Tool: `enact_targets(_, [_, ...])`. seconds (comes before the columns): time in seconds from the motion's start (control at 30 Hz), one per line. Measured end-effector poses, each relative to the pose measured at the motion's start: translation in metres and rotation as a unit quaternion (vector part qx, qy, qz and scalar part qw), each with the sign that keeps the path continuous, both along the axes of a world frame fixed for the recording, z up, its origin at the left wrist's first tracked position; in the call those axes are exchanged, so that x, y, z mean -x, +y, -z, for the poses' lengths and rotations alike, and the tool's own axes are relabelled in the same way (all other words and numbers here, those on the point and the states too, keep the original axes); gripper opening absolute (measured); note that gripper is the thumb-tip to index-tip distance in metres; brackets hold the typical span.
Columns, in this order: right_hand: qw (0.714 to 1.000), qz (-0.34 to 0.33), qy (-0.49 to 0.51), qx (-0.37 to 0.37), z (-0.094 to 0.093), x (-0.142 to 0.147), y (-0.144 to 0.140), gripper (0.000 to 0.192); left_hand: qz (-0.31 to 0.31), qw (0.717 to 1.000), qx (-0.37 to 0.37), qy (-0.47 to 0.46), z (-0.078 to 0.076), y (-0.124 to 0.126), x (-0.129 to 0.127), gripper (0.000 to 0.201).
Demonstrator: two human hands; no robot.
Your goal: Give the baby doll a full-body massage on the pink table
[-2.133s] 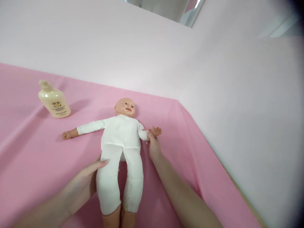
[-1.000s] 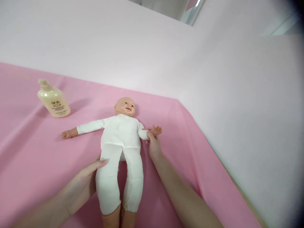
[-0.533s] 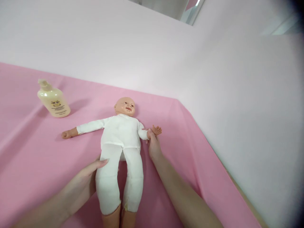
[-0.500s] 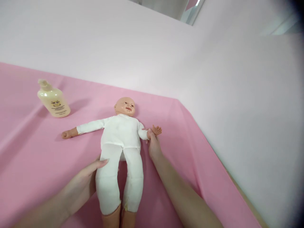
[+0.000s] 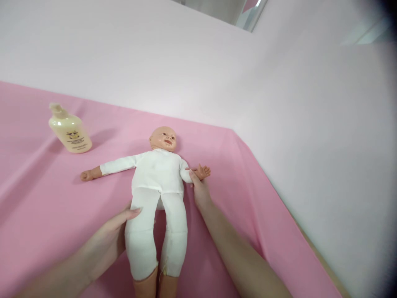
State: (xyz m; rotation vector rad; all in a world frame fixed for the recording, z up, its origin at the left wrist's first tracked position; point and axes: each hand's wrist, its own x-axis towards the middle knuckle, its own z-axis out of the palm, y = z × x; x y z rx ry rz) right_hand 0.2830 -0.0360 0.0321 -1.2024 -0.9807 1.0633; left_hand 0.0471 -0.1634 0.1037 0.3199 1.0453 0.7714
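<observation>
While it lies flat on its back at the middle of a pink cloth (image 5: 46,198), a baby doll (image 5: 158,174) is seen with both arms spread wide and its legs stretched toward the camera. Its soft, padded body and limbs are covered in a white knit fabric that creases at the hips and knees, while the bald head, the small hands and the lower legs are moulded in smooth, peach-coloured plastic. The doll's thigh on the camera's left is cupped from the side by the left hand (image 5: 107,240), whose fingers are curled loosely against the white fabric with the thumb laid across the top; the forearm is extended in from the lower left corner. The doll's wrist at the end of the short white sleeve is pinched by the right hand (image 5: 200,192), the fingertips being closed around it just below the tiny plastic hand, and the bare forearm is stretched straight up from the lower right edge. Broad, shallow folds are shown in the matte cloth, which is draped over the table edge at the right. A squat, cream-coloured pump bottle (image 5: 70,130), rounded at the shoulders and printed with a small label, is stood well apart from the doll at the far left. A plain, pale wall (image 5: 279,103) is seen behind the table.
</observation>
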Motion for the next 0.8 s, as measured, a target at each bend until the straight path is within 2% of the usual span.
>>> enact_targets(0.37, [1.0,-0.004,0.0,0.0,0.011,-0.004,0.005,0.038,-0.006,1.0,0.0,0.022,-0.002,-0.001,-0.002,0.065])
enact_targets(0.57, [1.0,0.002,0.009,0.001,0.007,-0.002,0.004,0.033,-0.022,1.0,0.009,0.018,-0.002,-0.001,-0.002,0.066])
enact_targets(0.8, [1.0,0.002,0.023,0.004,0.003,-0.001,0.002,0.029,-0.011,1.0,-0.001,0.016,-0.002,-0.001,-0.001,0.066])
